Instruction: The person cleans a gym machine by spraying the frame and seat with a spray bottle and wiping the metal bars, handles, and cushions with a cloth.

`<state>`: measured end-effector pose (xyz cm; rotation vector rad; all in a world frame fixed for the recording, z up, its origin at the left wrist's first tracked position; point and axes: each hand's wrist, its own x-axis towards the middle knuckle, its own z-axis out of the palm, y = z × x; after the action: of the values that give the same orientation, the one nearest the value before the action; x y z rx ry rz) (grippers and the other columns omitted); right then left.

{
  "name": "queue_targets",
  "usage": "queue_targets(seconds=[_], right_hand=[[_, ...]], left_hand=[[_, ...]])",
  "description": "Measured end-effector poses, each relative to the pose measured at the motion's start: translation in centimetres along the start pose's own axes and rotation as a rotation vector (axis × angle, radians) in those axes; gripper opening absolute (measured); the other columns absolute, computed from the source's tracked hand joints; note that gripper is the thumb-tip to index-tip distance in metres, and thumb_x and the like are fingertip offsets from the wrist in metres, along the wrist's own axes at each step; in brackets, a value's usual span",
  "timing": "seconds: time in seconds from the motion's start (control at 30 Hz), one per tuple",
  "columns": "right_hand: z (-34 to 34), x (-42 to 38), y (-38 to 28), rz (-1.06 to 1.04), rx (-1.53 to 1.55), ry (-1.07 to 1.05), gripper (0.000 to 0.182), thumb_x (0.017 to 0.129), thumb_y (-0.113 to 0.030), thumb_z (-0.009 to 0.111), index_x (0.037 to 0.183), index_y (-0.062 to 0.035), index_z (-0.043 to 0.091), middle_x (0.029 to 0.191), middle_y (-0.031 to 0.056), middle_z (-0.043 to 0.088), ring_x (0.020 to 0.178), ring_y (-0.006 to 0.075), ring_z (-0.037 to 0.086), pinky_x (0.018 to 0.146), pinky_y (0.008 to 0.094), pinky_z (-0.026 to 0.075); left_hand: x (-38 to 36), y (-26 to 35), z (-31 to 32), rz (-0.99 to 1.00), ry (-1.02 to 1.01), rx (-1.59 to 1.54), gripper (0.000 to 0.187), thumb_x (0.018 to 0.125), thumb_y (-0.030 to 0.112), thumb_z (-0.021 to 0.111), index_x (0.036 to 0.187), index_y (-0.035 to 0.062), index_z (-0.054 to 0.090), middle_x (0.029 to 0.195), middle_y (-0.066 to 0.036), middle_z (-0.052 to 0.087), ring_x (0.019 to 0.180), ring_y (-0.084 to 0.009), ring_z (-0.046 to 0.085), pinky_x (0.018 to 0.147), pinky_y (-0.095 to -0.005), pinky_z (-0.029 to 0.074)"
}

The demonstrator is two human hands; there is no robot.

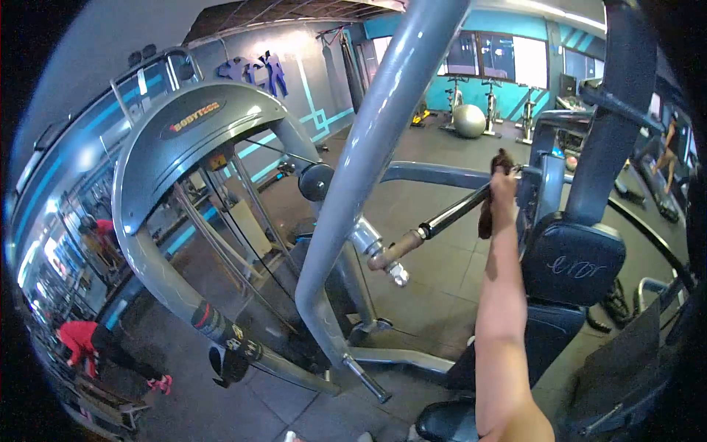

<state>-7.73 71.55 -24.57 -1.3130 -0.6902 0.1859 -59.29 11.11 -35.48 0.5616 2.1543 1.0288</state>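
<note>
My right arm reaches up from the lower right, and my right hand (503,193) is closed on a dark brown cloth (485,222). The cloth bunches above the fist and hangs down beside it. Right at the hand is the upper end of a black and chrome handle bar (455,208) of the exercise machine. Its lower end has a worn brownish grip (398,249) next to a metal joint. Below and right of the hand is a black padded backrest (573,259) with white lettering. My left hand is out of view.
A thick grey frame tube (361,140) slants across the middle. At left stands the machine's weight stack housing (195,125). A person in a red top (77,339) bends over at lower left. Exercise bikes (492,107) and a grey ball (469,121) stand at the back.
</note>
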Motion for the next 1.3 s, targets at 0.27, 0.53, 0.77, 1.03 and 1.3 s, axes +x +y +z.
queue_targets(seconds=[0.27,0.53,0.77,1.03,1.3], right_hand=[[-8.3,-22.1,-24.8,-0.014,0.088,-0.797,0.029,0.098,-0.022,0.048,0.101,0.0027,0.063,0.088,0.0042,0.061,0.079,0.0122,0.054,0.069,0.0298,0.044],[-11.6,-31.6,-29.5,-0.765,-0.262,-0.647,0.030,0.102,-0.024,0.044,0.101,0.0013,0.060,0.078,0.0070,0.059,0.067,0.0129,0.054,0.057,0.0326,0.045],[-7.1,-35.1,-29.5,-0.887,0.186,-0.044,0.058,0.082,-0.018,0.069,0.135,-0.0044,0.049,0.129,0.0160,0.053,0.120,0.0303,0.051,0.100,0.0492,0.042],[-2.3,-37.2,-35.6,-1.404,-1.526,-0.775,0.073,0.067,-0.046,0.076,0.128,-0.0095,0.058,0.137,0.0159,0.052,0.134,0.0359,0.040,0.117,0.0582,0.017],[-5.2,-19.3,-52.7,-1.225,-1.978,-0.114,0.054,0.083,-0.052,0.057,0.093,-0.0016,0.074,0.093,0.0220,0.070,0.092,0.0376,0.067,0.086,0.0459,0.052]], left_hand=[[6.1,1.0,4.9,0.694,-0.239,-0.083,0.022,0.088,0.014,0.070,0.093,0.0006,0.053,0.073,-0.009,0.057,0.061,-0.0146,0.054,0.056,-0.0311,0.045],[6.6,13.6,4.6,1.159,-0.426,-0.130,0.021,0.088,0.015,0.067,0.078,-0.0026,0.062,0.066,-0.013,0.056,0.058,-0.0283,0.055,0.056,-0.0380,0.042],[10.6,16.9,4.1,1.177,-0.665,-0.367,0.017,0.087,0.013,0.067,0.083,-0.0025,0.064,0.075,-0.016,0.062,0.067,-0.0309,0.061,0.064,-0.0390,0.047],[14.7,14.5,5.7,1.152,-0.881,-0.357,0.021,0.086,0.015,0.067,0.075,-0.0013,0.060,0.067,-0.013,0.056,0.060,-0.0285,0.056,0.057,-0.0383,0.042],[15.5,15.1,6.0,1.109,-0.875,-0.469,0.020,0.085,0.015,0.068,0.075,-0.0005,0.060,0.066,-0.013,0.054,0.059,-0.0296,0.054,0.057,-0.0401,0.041]])
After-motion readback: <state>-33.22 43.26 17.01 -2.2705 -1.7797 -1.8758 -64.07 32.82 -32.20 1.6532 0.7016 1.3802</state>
